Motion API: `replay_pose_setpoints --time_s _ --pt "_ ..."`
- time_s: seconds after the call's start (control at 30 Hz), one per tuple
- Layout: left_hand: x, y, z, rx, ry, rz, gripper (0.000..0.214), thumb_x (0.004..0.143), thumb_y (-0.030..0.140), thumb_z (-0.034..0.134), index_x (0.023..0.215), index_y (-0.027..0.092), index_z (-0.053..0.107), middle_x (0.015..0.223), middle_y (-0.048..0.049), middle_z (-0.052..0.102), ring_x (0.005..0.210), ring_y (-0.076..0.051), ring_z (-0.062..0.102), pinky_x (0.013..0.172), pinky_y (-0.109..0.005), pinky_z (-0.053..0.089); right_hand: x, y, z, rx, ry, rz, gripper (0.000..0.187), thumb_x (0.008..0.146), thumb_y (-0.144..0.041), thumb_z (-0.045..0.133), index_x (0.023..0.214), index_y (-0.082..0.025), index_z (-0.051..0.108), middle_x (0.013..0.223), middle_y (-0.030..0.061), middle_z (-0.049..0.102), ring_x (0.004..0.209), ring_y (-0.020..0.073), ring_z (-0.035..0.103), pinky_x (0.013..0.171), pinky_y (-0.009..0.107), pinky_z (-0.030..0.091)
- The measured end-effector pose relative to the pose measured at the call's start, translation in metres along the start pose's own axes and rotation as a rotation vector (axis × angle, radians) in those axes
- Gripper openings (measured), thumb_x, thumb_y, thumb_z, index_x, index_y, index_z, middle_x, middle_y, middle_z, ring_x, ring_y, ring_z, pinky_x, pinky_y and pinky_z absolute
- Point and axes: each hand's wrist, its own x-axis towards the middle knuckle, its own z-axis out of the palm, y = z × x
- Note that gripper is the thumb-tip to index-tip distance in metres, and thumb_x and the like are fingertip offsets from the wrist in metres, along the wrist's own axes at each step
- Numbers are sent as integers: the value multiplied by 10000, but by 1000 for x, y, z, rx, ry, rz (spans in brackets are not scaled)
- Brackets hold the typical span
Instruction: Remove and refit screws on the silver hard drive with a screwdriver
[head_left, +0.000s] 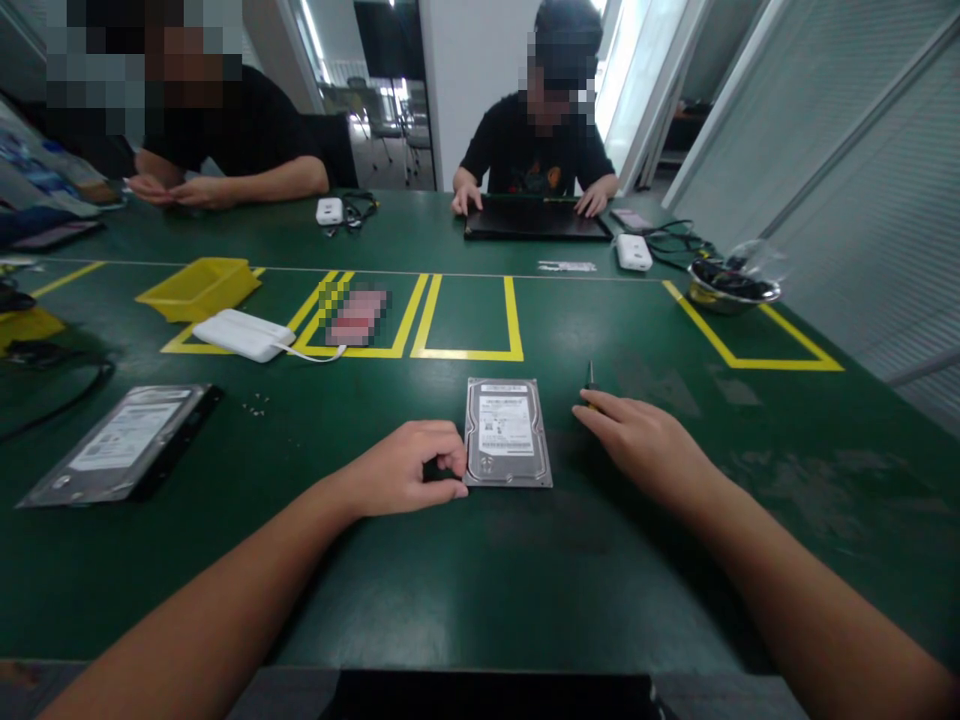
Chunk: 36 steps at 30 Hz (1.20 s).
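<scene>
Left fingers (450,445): curling, with thumb and forefinger standing apart around a small gap, their tips appearing to be touching the near left edge of a silver, rectangular metal hard drive with a white printed label (508,433).
Drive's place: lying flat on the dark green tabletop (450,590), between the left hand (405,465) and the right hand (649,435).
Drive's lie: resting just right of the left fingers, its long axis running away from the wearer, roughly square to the line between the hands; the left hand is being the nearer one, the right standing clear of the drive's right edge.
Right fingers: clamping on a slim, dark-handled screwdriver with a thin metal shaft (592,380), which is pointing away from the wearer; the grip is hiding most of its handle.
Second drive: another silver metal hard drive with a white label (116,435) is lying well to the left.
Screws: tiny, pale metal screws (256,404) are sitting scattered beside that second drive.
Beyond: a white, rounded power bank (246,335), a yellow plastic bin (196,290) and, far right, a round, shiny metal bowl (735,292) are standing farther back.
Across: a co-worker's hands are resting on a flat black panel (538,220).
</scene>
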Motion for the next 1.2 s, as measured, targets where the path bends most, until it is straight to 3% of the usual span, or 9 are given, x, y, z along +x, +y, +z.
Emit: replay_pose_setpoints --time_s 0.43,0.73,0.9,1.2 --pt "2 0 0 6 -7 -7 116 842 273 682 855 171 629 818 -9 601 765 -138 543 705 -269 412 -16 11 20 115 -97 138 328 941 -155 519 1211 -81 690 1286 234 614 1116 317 655 922 459 580" --pt "1 2 -5 -24 -4 -24 140 838 285 699 865 172 621 838 -8 602 773 -133 552 704 -262 424 -16 12 16 79 -106 152 313 936 -190 524 1165 -86 711 1310 253 567 1040 324 671 887 470 581" --pt "0 7 -11 -46 20 -29 155 872 317 666 870 170 616 839 -14 591 771 -136 551 701 -267 429 -17 12 15 57 -126 173 366 952 -242 518 1255 -87 651 1335 257 541 1105 352 634 879 483 576" --pt "1 17 -17 55 54 -48 125 907 302 622 902 180 647 855 -10 602 799 -134 556 736 -273 418 -18 16 26 51 -50 142 290 930 -176 523 1145 -56 679 1282 253 572 1063 329 628 896 465 568"
